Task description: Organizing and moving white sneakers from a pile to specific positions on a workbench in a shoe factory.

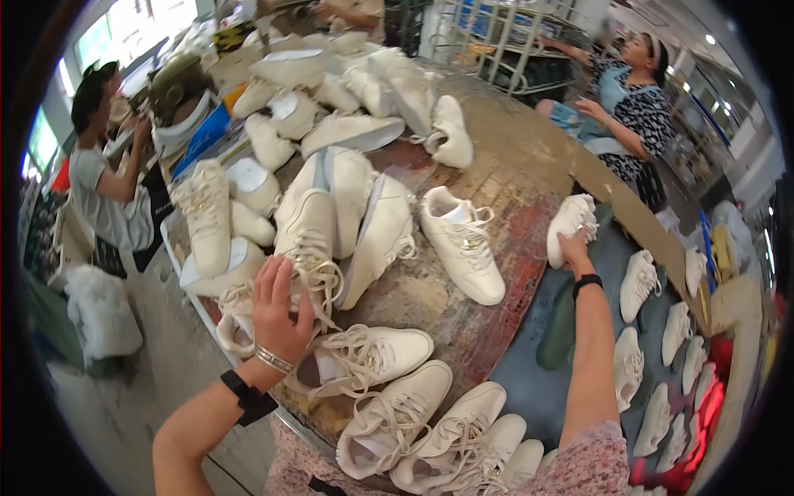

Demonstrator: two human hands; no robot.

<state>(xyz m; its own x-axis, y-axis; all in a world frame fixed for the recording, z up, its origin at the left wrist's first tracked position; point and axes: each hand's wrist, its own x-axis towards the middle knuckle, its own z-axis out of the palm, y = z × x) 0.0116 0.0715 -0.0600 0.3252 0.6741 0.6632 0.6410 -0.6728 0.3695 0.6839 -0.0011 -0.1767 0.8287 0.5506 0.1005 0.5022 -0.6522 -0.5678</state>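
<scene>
My right hand [572, 248] is closed around a cream lace-up sneaker [571, 220] over the blue-grey surface at the right. My left hand [281, 312] has its fingers stretched out and its thumb apart. It lies against the laced opening of a cream sneaker [304, 223] at the near edge of the pile; the exact contact is partly hidden. A single sneaker [465, 245] sits upright on the worn table [513, 215] between my hands. Near my body a row of laced sneakers [397, 417] points away from me.
A large heap of cream sneakers [331, 91] covers the table's far left. Dark green foot-shaped pads [556, 331] and spaced sneakers [638, 285] lie on the blue-grey surface [529, 318]. One person [116, 178] sits at the left, another [624, 107] beyond the right edge, near a wire rack [513, 41].
</scene>
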